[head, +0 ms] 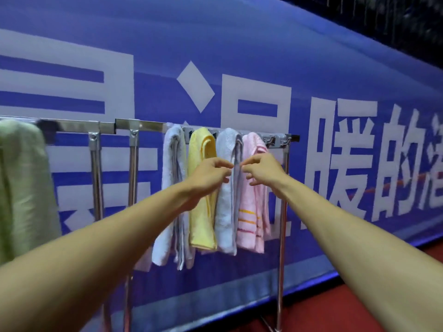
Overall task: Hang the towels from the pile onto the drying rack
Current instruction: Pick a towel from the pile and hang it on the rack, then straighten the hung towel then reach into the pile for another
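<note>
Banner cloth point(239, 56) in blue, printed with big white characters, fills the whole background and runs off to the right; red floor point(359, 307) shows below its lower edge at the right. Before the banner stands the drying rack point(79, 127), a frame of shiny metal with a flat top rail running from the left edge to a right end post, two upright tubes near its middle, and small hooks along the right stretch of the rail. Over the far left end of the rail hangs a green towel point(21, 183), broad, blurred and partly cut by the picture's edge; well apart from it, on the right stretch, four narrower towels hang folded side by side, touching one another: a white towel point(171, 168), then a yellow towel point(203, 226), then a grey towel point(226, 212), then a pink towel point(251, 212) with orange and red stripes near its lower end. Two bare forearms reach in from the bottom corners and meet at the grey towel, a little below the rail; the left hand point(211, 173) lies in front of the yellow towel, its fingers curled, thumb and fingertips pinching the grey towel's left part; the right hand point(261, 171) lies in front of the pink towel, thumb and forefinger pinched together on the grey towel's right edge, the other fingers loosely curled below.
</note>
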